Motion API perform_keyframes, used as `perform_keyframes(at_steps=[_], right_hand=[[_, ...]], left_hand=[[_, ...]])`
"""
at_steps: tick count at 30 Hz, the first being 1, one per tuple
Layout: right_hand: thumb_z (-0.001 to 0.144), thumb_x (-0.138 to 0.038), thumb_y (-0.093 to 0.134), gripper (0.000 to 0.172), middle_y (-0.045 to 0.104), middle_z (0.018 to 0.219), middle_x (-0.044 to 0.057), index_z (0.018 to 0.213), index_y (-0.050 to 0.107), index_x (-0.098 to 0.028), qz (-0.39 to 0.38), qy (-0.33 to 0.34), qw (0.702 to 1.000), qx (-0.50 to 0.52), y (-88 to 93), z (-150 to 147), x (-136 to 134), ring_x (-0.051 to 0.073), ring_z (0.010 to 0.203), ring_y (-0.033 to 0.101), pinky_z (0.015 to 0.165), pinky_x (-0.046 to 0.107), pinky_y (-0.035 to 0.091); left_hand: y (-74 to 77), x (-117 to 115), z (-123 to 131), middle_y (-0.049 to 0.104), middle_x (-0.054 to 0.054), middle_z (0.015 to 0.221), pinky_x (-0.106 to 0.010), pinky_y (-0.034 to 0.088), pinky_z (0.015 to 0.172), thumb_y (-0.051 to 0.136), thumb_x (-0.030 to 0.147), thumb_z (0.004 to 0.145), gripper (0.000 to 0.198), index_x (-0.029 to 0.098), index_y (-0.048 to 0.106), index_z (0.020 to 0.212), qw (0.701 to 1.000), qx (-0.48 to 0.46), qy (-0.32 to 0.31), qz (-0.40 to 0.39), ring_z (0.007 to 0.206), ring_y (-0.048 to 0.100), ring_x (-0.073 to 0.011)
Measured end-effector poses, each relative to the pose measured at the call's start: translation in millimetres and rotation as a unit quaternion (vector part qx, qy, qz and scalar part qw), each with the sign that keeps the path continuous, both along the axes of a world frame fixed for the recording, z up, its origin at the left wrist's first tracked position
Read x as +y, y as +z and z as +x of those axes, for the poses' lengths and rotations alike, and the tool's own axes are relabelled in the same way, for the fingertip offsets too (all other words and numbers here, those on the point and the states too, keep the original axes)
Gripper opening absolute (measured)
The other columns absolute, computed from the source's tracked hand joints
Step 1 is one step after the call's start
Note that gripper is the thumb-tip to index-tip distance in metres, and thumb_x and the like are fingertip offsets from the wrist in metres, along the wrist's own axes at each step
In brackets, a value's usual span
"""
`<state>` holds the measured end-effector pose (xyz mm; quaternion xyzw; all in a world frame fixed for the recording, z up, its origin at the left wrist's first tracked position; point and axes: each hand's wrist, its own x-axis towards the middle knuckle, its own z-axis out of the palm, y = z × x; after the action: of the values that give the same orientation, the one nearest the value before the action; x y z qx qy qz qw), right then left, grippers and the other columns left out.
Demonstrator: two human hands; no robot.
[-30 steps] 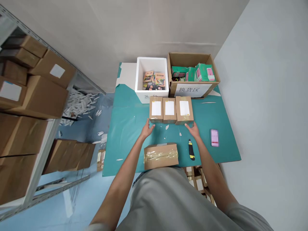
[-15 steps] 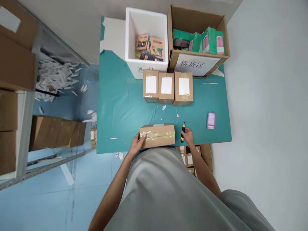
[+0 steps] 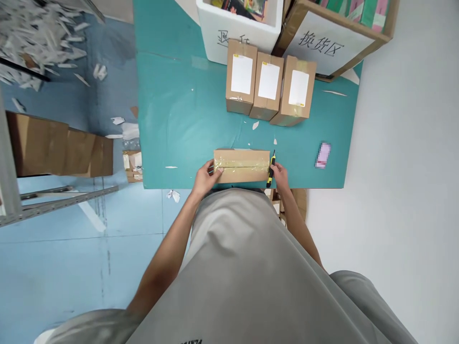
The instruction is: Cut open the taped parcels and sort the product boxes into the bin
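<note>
A cardboard box (image 3: 244, 173) with clear tape along its top lies at the near edge of the green table, close to my body. My left hand (image 3: 207, 177) grips its left end, thumb on top and fingers around the side. In my right hand (image 3: 281, 176) is a black and yellow utility knife (image 3: 270, 173), held upright against or just beside the box's right end. The knife's tip points away from me. Whether the knife touches the cardboard I cannot tell.
Three labelled cartons (image 3: 268, 81) stand in a row behind the box. Farther back are a white foam bin (image 3: 236, 36) and a large cardboard box (image 3: 322, 45) of green packs. A blurred pink item (image 3: 323, 155) lies right. Metal shelving (image 3: 10, 167) stands left.
My right hand has brought the utility knife closer to the box's right end. My left hand still holds the box. The camera view has shifted, so the table's far side sits higher.
</note>
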<state>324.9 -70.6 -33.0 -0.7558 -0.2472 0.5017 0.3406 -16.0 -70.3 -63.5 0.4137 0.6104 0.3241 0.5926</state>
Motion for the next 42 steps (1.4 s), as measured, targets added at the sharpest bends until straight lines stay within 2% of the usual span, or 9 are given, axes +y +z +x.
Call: perform_keyframes(at_steps=[5,9,13,16,20,23,26,32,42], right_hand=[[0.085,-0.051,0.066,0.045,0.084,0.112,0.012,0.112,0.075,-0.017,0.012,0.06,0.996,-0.061,17.3,-16,21,0.023,0.1,0.076,0.089,0.035,0.059],[0.1,-0.05,0.051,0.043,0.085,0.113,0.014,0.115,0.074,-0.018,0.05,0.11,0.976,-0.179,45.1,-13,28,0.024,0.088,0.077,0.085,0.038,0.06],[0.113,-0.054,0.042,0.056,0.085,0.107,0.012,0.14,0.073,-0.017,0.077,0.257,0.93,-0.251,81.5,-28,30,0.025,0.081,0.076,0.085,0.039,0.061],[0.118,-0.053,0.043,0.057,0.086,0.127,0.012,0.162,0.064,-0.022,0.083,0.433,0.853,-0.279,106.1,-62,36,0.028,0.096,0.081,0.091,0.038,0.059],[0.123,-0.043,0.04,0.054,0.081,0.146,0.013,0.171,0.059,-0.027,0.023,0.635,0.69,-0.346,130.1,-118,48,0.031,0.123,0.079,0.092,0.034,0.054],[0.125,-0.043,0.038,0.056,0.081,0.143,0.016,0.178,0.051,-0.027,-0.03,0.704,0.587,-0.397,140.0,-146,57,0.032,0.12,0.079,0.088,0.034,0.051],[0.127,-0.043,0.035,0.056,0.081,0.142,0.017,0.179,0.047,-0.028,-0.042,0.733,0.532,-0.422,143.1,-158,64,0.03,0.116,0.08,0.086,0.033,0.048],[0.126,-0.042,0.034,0.055,0.081,0.14,0.017,0.178,0.049,-0.027,-0.043,0.744,0.502,-0.438,142.8,-162,69,0.029,0.112,0.081,0.085,0.034,0.048],[0.126,-0.039,0.037,0.053,0.082,0.136,0.018,0.177,0.05,-0.027,-0.044,0.756,0.487,-0.435,147.6,-166,76,0.03,0.113,0.081,0.085,0.034,0.046]], left_hand=[[-6.3,9,-16,0.073,-0.021,0.155,-0.057,0.067,0.11,0.085,0.066,0.089,0.083,0.018,0.067,0.153,1.0,0.026,-0.006,0.011,0.128,0.079,-0.0376],[1.3,6,-21,0.06,-0.022,0.169,-0.056,0.064,0.115,0.083,0.061,0.096,0.085,0.024,0.056,0.168,0.994,0.068,-0.02,0.085,0.143,0.071,-0.0372],[7.7,2,-25,0.053,-0.018,0.174,-0.053,0.061,0.121,0.073,0.065,0.106,0.064,0.029,0.066,0.157,0.98,0.08,-0.079,0.164,0.163,0.053,-0.0373],[3.9,4,-29,0.053,-0.019,0.173,-0.052,0.062,0.119,0.072,0.067,0.106,0.063,0.029,0.067,0.156,0.98,0.062,-0.099,0.16,0.162,0.054,-0.0378],[-6.7,9,-32,0.055,-0.017,0.17,-0.049,0.064,0.114,0.075,0.063,0.104,0.062,0.03,0.065,0.157,0.983,0.016,-0.112,0.144,0.147,0.066,-0.0339],[-11.9,13,-32,0.057,-0.015,0.167,-0.046,0.064,0.112,0.079,0.059,0.102,0.062,0.03,0.067,0.155,0.984,-0.007,-0.114,0.137,0.14,0.069,-0.0313],[-12.6,15,-32,0.056,-0.014,0.165,-0.045,0.064,0.111,0.082,0.055,0.099,0.061,0.03,0.069,0.153,0.985,-0.025,-0.11,0.129,0.139,0.068,-0.0314],[-8.8,16,-31,0.056,-0.013,0.163,-0.042,0.064,0.108,0.085,0.051,0.096,0.06,0.03,0.071,0.151,0.987,-0.052,-0.101,0.116,0.139,0.067,-0.0311],[-8.2,17,-33,0.055,-0.013,0.164,-0.042,0.064,0.108,0.085,0.049,0.097,0.06,0.03,0.07,0.152,0.987,-0.058,-0.106,0.106,0.14,0.065,-0.0309]])
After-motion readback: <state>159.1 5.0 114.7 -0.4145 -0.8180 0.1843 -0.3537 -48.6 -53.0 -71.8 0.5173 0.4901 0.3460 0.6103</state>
